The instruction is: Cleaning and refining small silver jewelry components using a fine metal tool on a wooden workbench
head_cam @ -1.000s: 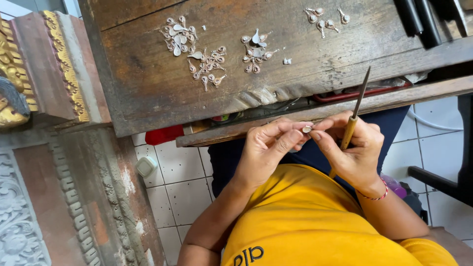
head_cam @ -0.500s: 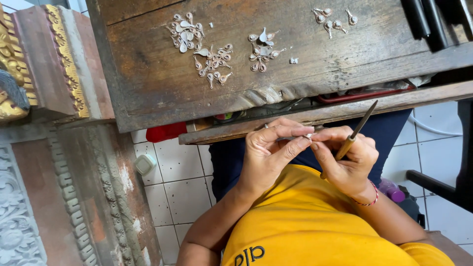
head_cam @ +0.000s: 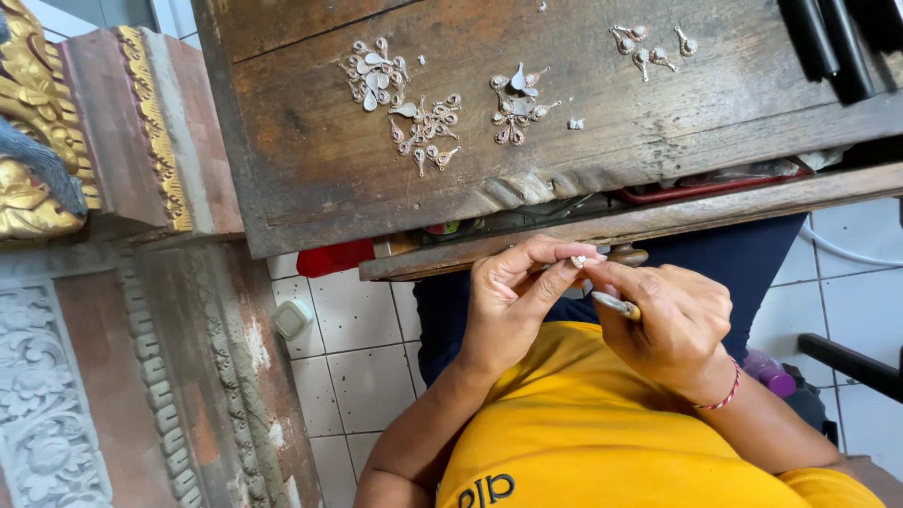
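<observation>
My left hand (head_cam: 513, 301) pinches a tiny silver piece (head_cam: 578, 261) between thumb and forefinger, just below the edge of a worn wooden workbench (head_cam: 310, 179). My right hand (head_cam: 668, 320) touches the same piece with its fingertips and holds a thin pointed tool with a yellow wooden handle (head_cam: 619, 306), now tucked low across the palm. Both hands hover over my lap, above a yellow shirt (head_cam: 602, 442).
Clusters of small silver filigree parts lie on the bench: left (head_cam: 376, 73), middle (head_cam: 428, 127), right of middle (head_cam: 517, 103), far right (head_cam: 649, 47). Dark tool handles (head_cam: 828, 42) rest at the top right. A carved gold-painted pillar (head_cam: 94, 160) stands left; white floor tiles (head_cam: 357, 357) below.
The tool in my right hand has swung from pointing up to lying low in the palm. Both hands stayed together on the small piece; the camera shifted slightly.
</observation>
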